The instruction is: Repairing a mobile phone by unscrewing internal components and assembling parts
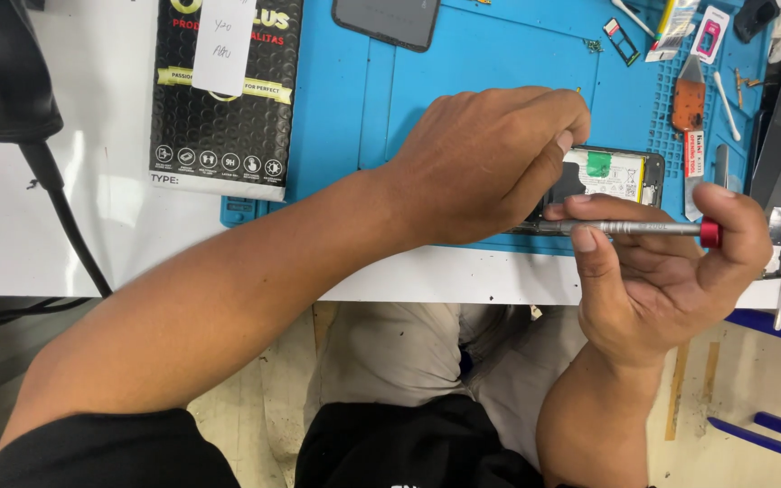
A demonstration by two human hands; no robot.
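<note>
Left hand [490, 163] pressed on opened phone [612, 176], steadying it on blue mat [463, 72]. Right hand [671, 271] pinching screwdriver [644, 229], tip under left thumb. Keep shaft level, grip light, phone pinned flat.

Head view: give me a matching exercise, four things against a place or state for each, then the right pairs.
Things:
1. screwdriver
2. opened phone
3. black package
4. dark phone panel

Places or states:
A. lies at the mat's top edge
B. lies half on the blue mat, at its left edge
C. held level in the right hand
D. under the left hand, back cover off

Pairs: 1-C, 2-D, 3-B, 4-A
</note>
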